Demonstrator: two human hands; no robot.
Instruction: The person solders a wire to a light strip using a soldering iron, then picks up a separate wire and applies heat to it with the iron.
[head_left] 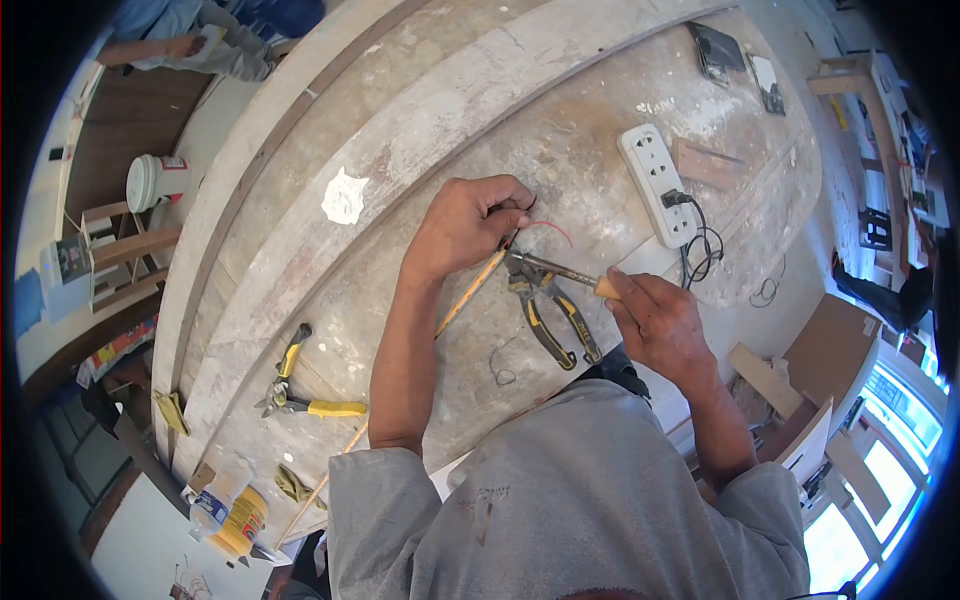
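My left hand [468, 222] is closed in a pinch over the worktable, its fingertips on a thin wire. A red wire [555, 229] curves out beside those fingers. My right hand [660, 322] grips the tan handle of a soldering iron [560, 269], its metal shaft pointing left to just below my left fingertips. Under the shaft lie black-and-yellow pliers [553, 318], handles toward me. A long, thin orange-yellow strip [470, 294] runs from near the iron's tip down behind my left forearm. What exactly sits between my left fingertips is too small to tell.
A white power strip [657, 185] with a black plug and coiled cord lies at right. Yellow-handled cutters [300, 388] rest at left. Curved boards [400, 140] cross the table's far side. A black wallet-like item [716, 52] is at far right. Another person [205, 45] stands upper left.
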